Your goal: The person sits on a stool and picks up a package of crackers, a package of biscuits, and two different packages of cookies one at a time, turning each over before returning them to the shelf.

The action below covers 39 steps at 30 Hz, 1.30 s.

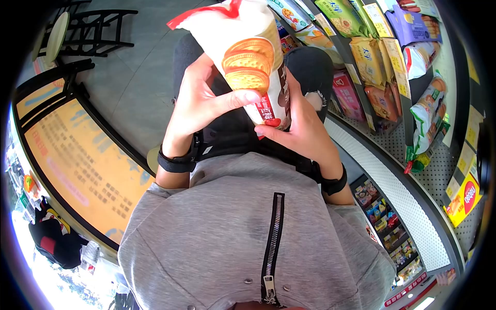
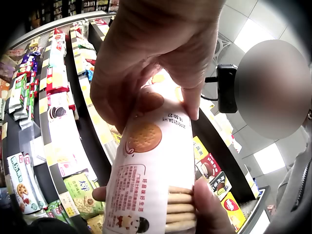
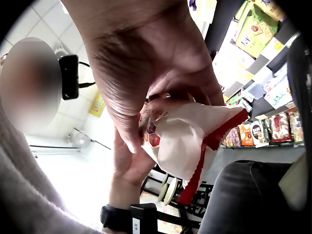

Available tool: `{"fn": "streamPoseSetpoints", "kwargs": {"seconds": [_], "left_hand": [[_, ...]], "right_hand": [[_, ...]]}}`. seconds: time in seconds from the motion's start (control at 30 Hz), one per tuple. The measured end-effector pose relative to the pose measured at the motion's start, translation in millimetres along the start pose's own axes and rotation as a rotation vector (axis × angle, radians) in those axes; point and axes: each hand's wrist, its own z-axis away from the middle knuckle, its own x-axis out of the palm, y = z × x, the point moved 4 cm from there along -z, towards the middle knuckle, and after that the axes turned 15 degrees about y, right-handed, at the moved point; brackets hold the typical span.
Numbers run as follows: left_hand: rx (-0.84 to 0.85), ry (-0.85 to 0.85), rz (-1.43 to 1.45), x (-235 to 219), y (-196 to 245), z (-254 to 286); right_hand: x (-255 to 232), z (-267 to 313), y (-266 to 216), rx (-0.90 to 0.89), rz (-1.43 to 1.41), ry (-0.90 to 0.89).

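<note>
A white and red packet of biscuits (image 1: 248, 64), printed with round golden biscuits, is held in front of the body above the knees. My left hand (image 1: 199, 106) grips its left side, the thumb lying across the front. On the other side my right hand (image 1: 305, 124) holds it near the lower end, thumb at the bottom edge. In the left wrist view, stacked biscuits (image 2: 180, 209) show along the packet's side, beside printed text and a stamped date. The crimped red end (image 3: 212, 146) sticks out past my fingers in the right wrist view.
Shelves of packaged snacks (image 1: 369, 59) with price tags curve along the right. To the left stands a black-framed orange board (image 1: 85, 160) with writing. A black chair (image 1: 103, 31) is at the back left, on grey floor (image 1: 147, 26).
</note>
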Motion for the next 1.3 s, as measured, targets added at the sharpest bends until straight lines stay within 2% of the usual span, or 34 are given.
{"fn": "streamPoseSetpoints", "kwargs": {"seconds": [0.07, 0.2, 0.27, 0.3, 0.4, 0.6, 0.73, 0.8, 0.93, 1.03, 1.3], "left_hand": [[-0.084, 0.004, 0.043, 0, -2, -1], [-0.068, -0.072, 0.098, 2, 0, 0], [-0.086, -0.101, 0.139, 4, 0, 1], [-0.104, -0.126, 0.176, 5, 0, 2], [-0.101, -0.176, 0.228, 6, -4, 3], [-0.099, -0.222, 0.264, 5, -8, 6], [-0.094, -0.224, 0.224, 6, -6, 7], [-0.082, -0.220, 0.198, 6, -5, 7], [-0.066, -0.204, 0.160, 6, -6, 8], [-0.062, -0.210, 0.144, 5, -6, 9], [-0.038, -0.167, 0.067, 10, -2, 8]], "right_hand": [[-2, -2, -3, 0.022, 0.028, -0.064], [-6, -2, -8, -0.025, 0.048, -0.024], [-6, 0, -7, 0.178, -0.071, -0.098], [-6, 0, -7, 0.177, -0.071, -0.098], [-4, 1, -4, 0.267, -0.307, -0.151], [-1, 3, -7, 0.309, -0.375, -0.141], [0, 5, -5, 0.300, -0.373, -0.142], [0, 5, -3, 0.195, -0.323, -0.102], [1, 7, -2, 0.190, -0.313, -0.111], [1, 8, -3, 0.266, -0.380, -0.125], [1, 8, -2, 0.167, -0.279, -0.116]]}}
